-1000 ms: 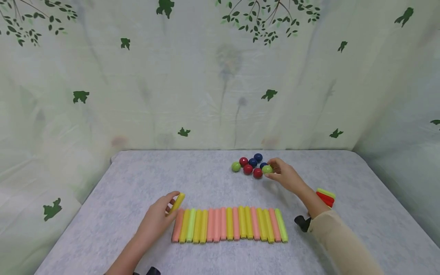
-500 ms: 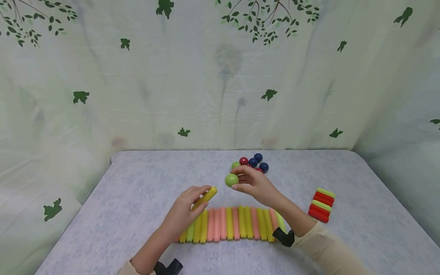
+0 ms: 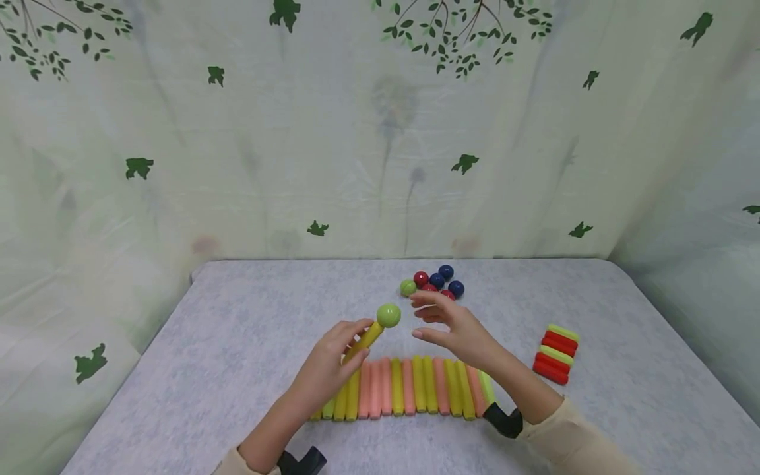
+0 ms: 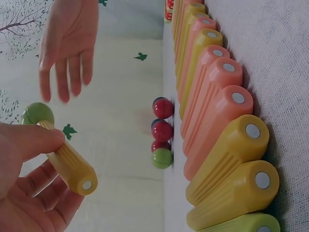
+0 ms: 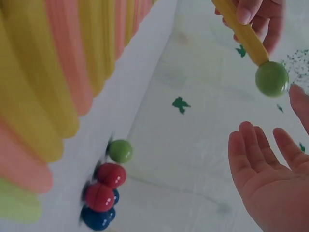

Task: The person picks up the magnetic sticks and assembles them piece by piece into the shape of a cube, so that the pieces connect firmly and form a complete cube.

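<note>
My left hand pinches a yellow magnetic building stick between thumb and fingers, raised and tilted over the row of sticks. A glossy green ball sits on the stick's far end. In the left wrist view, the near end of this yellow stick shows a silvery disc. My right hand is just right of the ball, fingers spread and holding nothing. In the right wrist view, its palm shows below the green ball, with a gap between them.
A row of pink, yellow and light green sticks lies side by side on the grey cloth-covered table. Behind it is a cluster of red, blue and green balls. Short red and yellow-green sticks lie at the right.
My right hand brought the green ball left from the cluster and let it go on the stick's end. My left hand moved right and up with the yellow stick.
</note>
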